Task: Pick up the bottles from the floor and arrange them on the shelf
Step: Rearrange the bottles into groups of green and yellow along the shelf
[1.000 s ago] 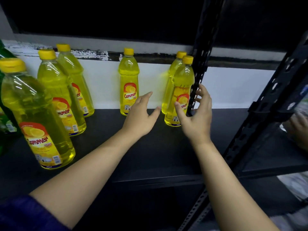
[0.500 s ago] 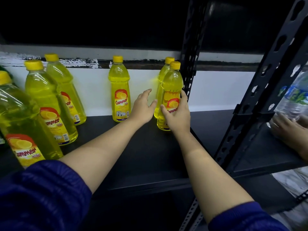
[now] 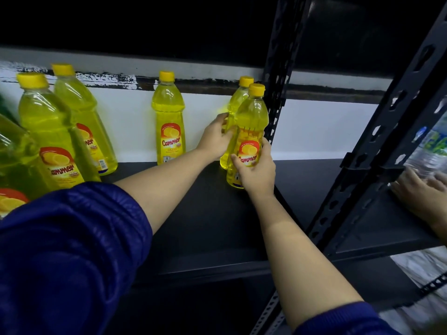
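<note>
Two hands, spread a second ago, now on bottles: right hand (image 3: 256,169) grips front bottle (image 3: 250,131), left hand (image 3: 216,139) holds rear bottle (image 3: 235,105) near shelf (image 3: 217,226) right-rear corner. Judged: straightening row.

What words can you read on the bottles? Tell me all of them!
"Cammer" on the red label of the bottle the right hand grips.
"Cammer" on the lone middle bottle.
"Cammer" on the big left bottle.
Smaller print under each name and the barcode digits: too blurred.
Clear bottle at far right: label unreadable.
</note>
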Demonstrator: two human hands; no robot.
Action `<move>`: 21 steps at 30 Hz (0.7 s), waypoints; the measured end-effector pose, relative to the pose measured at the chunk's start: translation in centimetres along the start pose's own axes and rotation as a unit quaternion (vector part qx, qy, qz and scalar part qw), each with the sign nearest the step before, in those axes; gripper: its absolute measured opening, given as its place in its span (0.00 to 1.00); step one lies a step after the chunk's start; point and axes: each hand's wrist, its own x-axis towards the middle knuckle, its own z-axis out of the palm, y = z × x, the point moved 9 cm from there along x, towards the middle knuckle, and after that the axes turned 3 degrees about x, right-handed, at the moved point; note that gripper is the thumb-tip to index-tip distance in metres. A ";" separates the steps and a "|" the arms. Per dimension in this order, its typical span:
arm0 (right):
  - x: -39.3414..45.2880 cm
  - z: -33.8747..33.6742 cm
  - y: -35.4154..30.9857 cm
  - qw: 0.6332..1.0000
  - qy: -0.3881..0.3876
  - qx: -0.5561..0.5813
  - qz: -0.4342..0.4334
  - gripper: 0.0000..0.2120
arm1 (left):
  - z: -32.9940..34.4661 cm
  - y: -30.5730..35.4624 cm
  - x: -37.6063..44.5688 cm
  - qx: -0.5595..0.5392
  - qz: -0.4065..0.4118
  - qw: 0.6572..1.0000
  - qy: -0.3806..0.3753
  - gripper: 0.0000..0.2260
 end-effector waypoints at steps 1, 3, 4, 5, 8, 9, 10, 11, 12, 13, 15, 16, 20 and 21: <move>-0.1 -0.3 0.2 1.000 0.010 -0.002 0.000 0.40 | 0.1 -0.1 0.1 -0.003 0.000 1.000 -0.002 0.22; -0.2 -0.9 0.4 0.999 0.032 0.005 0.003 0.39 | 0.3 -0.2 0.4 -0.019 -0.002 1.000 -0.003 0.22; -0.3 -1.2 0.5 0.999 0.043 0.012 0.004 0.40 | 0.5 -0.4 0.5 -0.029 0.000 1.000 -0.004 0.22; -0.3 -1.4 0.6 0.998 0.052 0.019 0.004 0.40 | 0.6 -0.5 0.5 -0.039 0.001 0.999 -0.004 0.22; -0.2 -1.6 0.5 0.997 0.064 0.030 -0.012 0.49 | 1.5 -1.1 0.7 -0.064 0.000 0.998 0.004 0.23; -0.2 -1.6 0.5 0.997 0.065 0.030 -0.021 0.51 | 1.6 -1.0 0.8 -0.073 0.004 0.997 0.017 0.24; -0.3 -1.5 0.5 0.997 0.067 0.025 -0.031 0.52 | 1.7 -0.8 1.0 -0.083 0.011 0.996 0.036 0.26; -0.4 -1.5 0.4 0.997 0.070 0.018 -0.038 0.52 | 1.6 -0.3 1.1 -0.088 0.023 0.994 0.058 0.28; -0.5 -1.5 0.3 0.996 0.073 0.014 -0.044 0.52 | 1.4 0.3 1.4 -0.086 0.034 0.992 0.082 0.29; -0.6 -1.4 0.3 0.996 0.075 0.015 -0.048 0.51 | 1.3 0.9 1.6 -0.076 0.045 0.991 0.104 0.31; -0.6 -1.4 0.3 0.995 0.076 0.018 -0.060 0.51 | 1.3 2.3 2.0 -0.056 0.064 0.988 0.129 0.37; -0.6 -1.5 0.3 0.995 0.079 0.018 -0.065 0.51 | 1.5 2.6 2.2 -0.048 0.066 0.987 0.136 0.39; -0.3 -1.9 0.1 0.991 0.094 0.009 -0.099 0.51 | 2.0 2.8 2.0 -0.022 0.073 0.985 0.154 0.43; -0.3 -1.9 0.1 0.990 0.096 0.005 -0.101 0.50 | 2.1 2.7 1.9 -0.016 0.075 0.984 0.158 0.43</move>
